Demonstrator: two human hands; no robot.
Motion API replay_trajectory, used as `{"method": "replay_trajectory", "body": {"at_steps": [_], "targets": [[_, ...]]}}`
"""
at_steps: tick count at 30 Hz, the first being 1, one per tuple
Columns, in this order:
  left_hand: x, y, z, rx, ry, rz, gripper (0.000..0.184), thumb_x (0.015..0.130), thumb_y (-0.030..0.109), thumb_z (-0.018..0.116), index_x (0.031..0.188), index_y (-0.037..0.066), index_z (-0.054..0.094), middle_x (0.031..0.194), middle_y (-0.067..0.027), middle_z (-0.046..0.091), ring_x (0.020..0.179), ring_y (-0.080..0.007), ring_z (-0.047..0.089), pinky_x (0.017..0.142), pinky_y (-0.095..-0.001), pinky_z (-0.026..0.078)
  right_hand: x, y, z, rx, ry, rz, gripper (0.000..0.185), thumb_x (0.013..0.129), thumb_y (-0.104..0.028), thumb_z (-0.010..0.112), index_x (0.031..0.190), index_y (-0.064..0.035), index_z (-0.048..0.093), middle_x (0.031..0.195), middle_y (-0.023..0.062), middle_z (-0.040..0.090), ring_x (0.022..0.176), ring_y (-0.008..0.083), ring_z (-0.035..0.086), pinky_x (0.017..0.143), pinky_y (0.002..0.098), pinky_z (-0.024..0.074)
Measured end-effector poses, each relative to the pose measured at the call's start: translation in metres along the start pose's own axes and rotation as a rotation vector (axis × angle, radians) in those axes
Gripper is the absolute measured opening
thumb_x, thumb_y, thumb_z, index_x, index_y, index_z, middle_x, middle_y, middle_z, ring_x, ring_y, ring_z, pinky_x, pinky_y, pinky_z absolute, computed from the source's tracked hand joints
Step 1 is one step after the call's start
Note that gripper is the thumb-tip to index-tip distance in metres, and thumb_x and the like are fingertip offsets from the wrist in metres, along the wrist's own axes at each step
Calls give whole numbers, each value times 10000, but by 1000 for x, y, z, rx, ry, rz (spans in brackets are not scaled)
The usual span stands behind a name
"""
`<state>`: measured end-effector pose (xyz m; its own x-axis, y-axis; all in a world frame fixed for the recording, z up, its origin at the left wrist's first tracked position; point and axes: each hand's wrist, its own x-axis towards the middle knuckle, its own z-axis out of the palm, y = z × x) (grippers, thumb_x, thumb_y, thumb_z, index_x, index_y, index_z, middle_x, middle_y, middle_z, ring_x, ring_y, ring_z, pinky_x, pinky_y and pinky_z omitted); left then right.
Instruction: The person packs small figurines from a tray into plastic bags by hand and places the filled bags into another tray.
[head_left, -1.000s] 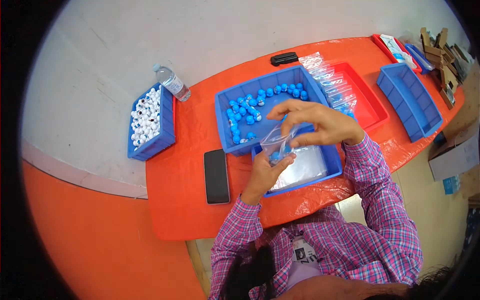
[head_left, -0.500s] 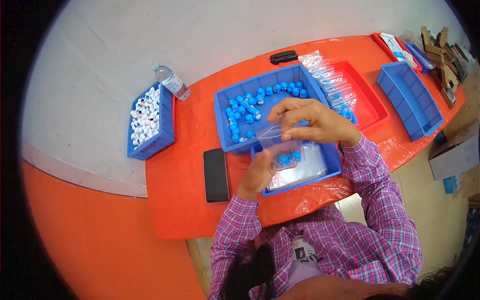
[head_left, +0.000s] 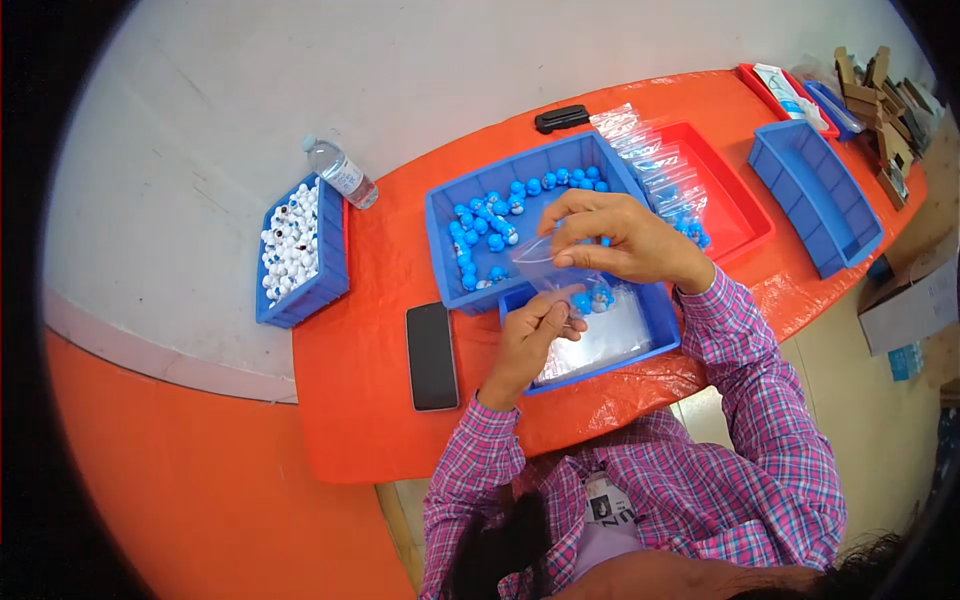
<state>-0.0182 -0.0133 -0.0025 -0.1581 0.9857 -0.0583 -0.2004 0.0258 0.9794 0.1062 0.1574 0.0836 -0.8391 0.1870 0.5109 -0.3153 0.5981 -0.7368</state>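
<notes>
A clear zip bag [head_left: 538, 262] with a few blue balls [head_left: 600, 299] at its bottom hangs between my hands. My left hand [head_left: 530, 345] pinches the bag low on its near side, thumb against fingers. At the bag's upper edge, my right hand [head_left: 630, 240] is closed with thumb and fingertips on the plastic. Below them a small blue tray [head_left: 662, 325] holds a stack of flat clear bags [head_left: 615, 335]. Behind my hands stands a larger blue bin [head_left: 437, 225] with many blue balls [head_left: 497, 212] spread over its floor, partly hidden by my right hand.
Filled bags [head_left: 665, 180] overlap along a red tray [head_left: 745, 190] at right, beside another blue bin [head_left: 815, 195]. A phone [head_left: 432, 357] lies left of my left hand. White balls [head_left: 290, 240] fill a tilted blue bin [head_left: 332, 290] near a water bottle [head_left: 340, 172].
My left thumb and fingers have come together on the bag's side. The balls in the bag have shifted slightly right and up. My right hand stays near the bag's top.
</notes>
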Motion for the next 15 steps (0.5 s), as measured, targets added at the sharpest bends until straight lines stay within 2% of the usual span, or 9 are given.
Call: {"method": "replay_trajectory", "body": {"at_steps": [6,10,11,15], "targets": [[-3,6,6,66,55,120,400,979,169,501,1339,-1,471,1061,-120,615,893,-205,628,819,-278,528,0,9,4,-32,10,-122,113,827,-153,711,884,-58,689,1019,76,641,756,152,562,620,245,439],[0,1,2,-106,44,127,428,975,137,505,1370,-7,422,1154,-140,597,971,-227,626,873,-292,524,1,-3,9,131,128,97,181,817,-183,727,949,-65,686,958,65,652,729,142,555,614,244,437],[1,2,2,-111,54,140,428,975,137,505,1370,-7,422,1154,-140,597,971,-227,626,873,-292,524,2,-2,8,128,113,90,181,817,-183,727,949,-65,686,958,65,652,729,142,555,614,244,437],[4,8,5,-664,145,213,491,961,92,516,1415,18,346,1258,-151,547,1118,-266,587,956,-318,496,-4,14,-1,-76,-68,246,238,777,-172,753,972,-62,670,815,54,651,661,138,546,580,252,434]]}}
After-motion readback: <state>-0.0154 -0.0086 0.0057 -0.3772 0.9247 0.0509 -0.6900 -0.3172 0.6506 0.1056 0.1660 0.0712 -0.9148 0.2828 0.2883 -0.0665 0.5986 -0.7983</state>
